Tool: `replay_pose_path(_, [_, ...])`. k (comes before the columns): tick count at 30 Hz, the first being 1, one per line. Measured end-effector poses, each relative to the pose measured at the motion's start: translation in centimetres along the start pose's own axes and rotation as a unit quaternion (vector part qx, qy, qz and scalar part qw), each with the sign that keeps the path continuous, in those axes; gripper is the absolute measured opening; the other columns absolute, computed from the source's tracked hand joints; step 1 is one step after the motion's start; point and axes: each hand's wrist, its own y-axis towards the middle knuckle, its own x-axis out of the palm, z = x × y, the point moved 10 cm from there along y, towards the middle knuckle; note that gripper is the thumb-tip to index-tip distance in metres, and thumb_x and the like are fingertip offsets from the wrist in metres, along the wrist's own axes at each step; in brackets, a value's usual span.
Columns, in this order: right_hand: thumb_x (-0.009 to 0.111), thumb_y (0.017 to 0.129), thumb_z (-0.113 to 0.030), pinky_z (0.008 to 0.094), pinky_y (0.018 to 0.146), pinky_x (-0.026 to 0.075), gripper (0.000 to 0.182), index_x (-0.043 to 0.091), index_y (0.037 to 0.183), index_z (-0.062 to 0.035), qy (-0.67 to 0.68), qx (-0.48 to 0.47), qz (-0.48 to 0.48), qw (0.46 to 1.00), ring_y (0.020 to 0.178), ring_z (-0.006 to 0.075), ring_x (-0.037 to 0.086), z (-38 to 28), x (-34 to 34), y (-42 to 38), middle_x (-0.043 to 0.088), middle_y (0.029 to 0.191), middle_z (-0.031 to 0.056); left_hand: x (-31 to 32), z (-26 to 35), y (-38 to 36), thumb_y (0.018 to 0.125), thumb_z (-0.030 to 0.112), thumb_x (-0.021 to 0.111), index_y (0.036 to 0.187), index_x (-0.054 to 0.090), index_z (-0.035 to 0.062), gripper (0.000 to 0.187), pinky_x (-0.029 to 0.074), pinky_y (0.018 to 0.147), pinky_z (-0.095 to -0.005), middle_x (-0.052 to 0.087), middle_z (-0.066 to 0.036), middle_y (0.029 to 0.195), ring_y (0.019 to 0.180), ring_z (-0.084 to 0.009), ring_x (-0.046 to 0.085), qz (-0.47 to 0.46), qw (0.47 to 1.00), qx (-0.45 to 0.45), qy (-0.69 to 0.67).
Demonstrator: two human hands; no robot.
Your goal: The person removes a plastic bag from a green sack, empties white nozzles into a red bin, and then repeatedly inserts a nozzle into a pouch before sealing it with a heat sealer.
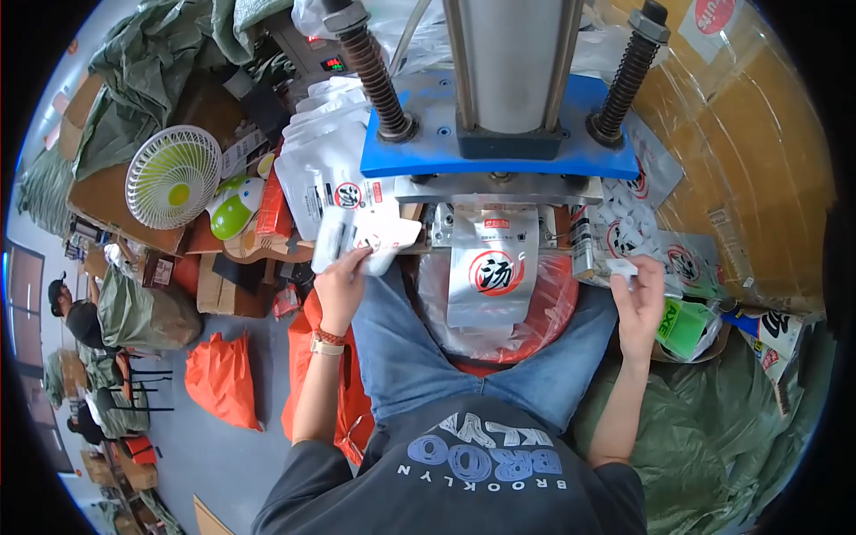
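Note:
My left hand (341,287) grips the edge of a silvery white pouch (385,234), beside a fanned stack of similar pouches (308,160). My right hand (639,299) pinches a small white piece (621,267) between thumb and fingers, near a pile of small white pieces (635,230). Between my hands, a silver pouch (493,303) with a red circle and black character hangs from the front of the press, its top under the metal plate (499,189). The blue press plate (499,160) is above it.
A white and green fan (175,178) stands at the left. Orange bags (221,382) lie on the floor. Right of my legs are a green container (687,328) and green sheeting (687,419). A large carton (758,152) is at the right. People sit at the far left.

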Motion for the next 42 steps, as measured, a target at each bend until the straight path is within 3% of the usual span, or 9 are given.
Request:
replay_pose_path(6, [0.078,0.069,-0.008,0.0371,0.077,0.044,0.031,0.066,0.096,-0.0015,-0.324,-0.350,-0.065,0.876,0.086,0.0241,0.055,-14.7,10.1,-3.5,0.056,0.089,0.0075,-6.9,10.7,-0.8,0.064,-0.014,0.063,0.094,0.072,0.0055,0.036,0.055,0.070,-0.0283,0.072,-0.007,0.090,0.087,-0.0207,0.070,0.088,0.986,0.112,-0.085])
replay_pose_path(14, [0.081,0.057,-0.019,0.0376,0.071,0.045,0.037,0.070,0.091,-0.0069,-0.197,-0.335,-0.229,0.893,0.080,0.0226,0.056,-16.6,12.5,-5.7,0.057,0.083,0.0027,-9.6,20.7,-2.8,0.074,0.005,0.068,0.095,0.072,0.0024,0.021,0.056,0.064,-0.0283,0.072,-0.012,0.091,0.081,-0.0222,0.072,-0.099,0.923,0.286,-0.237])
replay_pose_path(26, [0.059,0.091,-0.016,0.0389,0.098,0.039,0.033,0.056,0.120,-0.0002,-0.324,-0.094,0.007,0.941,0.112,0.0296,0.055,-6.8,1.2,3.1,0.060,0.118,0.0155,11.2,13.2,0.0,0.088,0.011,0.065,0.095,0.067,-0.0043,0.017,0.054,0.062,-0.0260,0.070,-0.010,0.087,0.072,-0.0126,0.067,-0.225,0.651,-0.337,-0.642])
replay_pose_path(28, [0.059,0.091,-0.015,0.0422,0.096,0.037,0.033,0.056,0.120,-0.0016,-0.585,-0.116,0.065,0.800,0.104,0.0323,0.057,-2.3,-0.4,4.6,0.063,0.109,0.0162,12.5,12.9,0.5,0.089,0.006,0.062,0.101,0.065,-0.0041,0.016,0.056,0.067,-0.0274,0.069,-0.011,0.094,0.078,-0.0149,0.068,-0.231,0.624,-0.339,-0.665])
replay_pose_path(32, [0.059,0.090,-0.016,0.0449,0.096,0.035,0.033,0.055,0.121,-0.0036,-0.561,-0.020,-0.027,0.827,0.099,0.0342,0.057,5.1,-1.4,4.8,0.062,0.106,0.0163,12.2,11.9,0.9,0.088,0.007,0.064,0.099,0.066,-0.0028,0.015,0.053,0.073,-0.0251,0.069,-0.009,0.093,0.080,-0.0131,0.067,-0.226,0.653,-0.344,-0.635])
replay_pose_path(34, [0.059,0.089,-0.014,0.0430,0.090,0.039,0.036,0.051,0.124,-0.0057,-0.580,-0.007,-0.127,0.805,0.098,0.0310,0.057,6.3,-0.1,4.0,0.061,0.109,0.0145,10.6,10.3,2.0,0.086,0.011,0.068,0.099,0.066,-0.0028,0.020,0.052,0.071,-0.0236,0.068,-0.008,0.093,0.077,-0.0122,0.065,-0.314,0.819,-0.247,-0.411])
replay_pose_path(37, [0.058,0.091,-0.008,0.0379,0.087,0.043,0.032,0.050,0.122,-0.0033,-0.453,0.012,-0.021,0.891,0.099,0.0255,0.059,4.9,-1.9,4.1,0.060,0.111,0.0134,0.6,6.1,5.5,0.074,0.050,0.074,0.132,0.048,0.0061,0.078,0.039,0.100,-0.0457,0.053,-0.020,0.130,0.124,-0.0313,0.049,0.077,0.995,-0.022,-0.056])
replay_pose_path(38, [0.058,0.091,-0.008,0.0379,0.087,0.043,0.032,0.050,0.122,-0.0033,-0.452,0.012,-0.024,0.892,0.099,0.0255,0.059,5.3,-1.8,3.7,0.060,0.111,0.0134,0.1,5.9,5.5,0.069,0.054,0.075,0.141,0.038,0.0094,0.093,0.028,0.107,-0.0528,0.037,-0.016,0.147,0.138,-0.0302,0.031,0.043,0.975,-0.007,0.219])
replay_pose_path(42, [0.060,0.089,0.001,0.0281,0.086,0.045,0.033,0.050,0.120,0.0003,-0.163,-0.050,0.109,0.979,0.102,0.0170,0.058,3.7,-3.3,2.2,0.057,0.114,0.0105,3.4,0.8,1.1,0.075,0.032,0.076,0.135,0.049,0.0115,0.069,0.031,0.106,-0.0526,0.046,-0.011,0.141,0.135,-0.0276,0.038,-0.048,0.983,0.093,0.150])
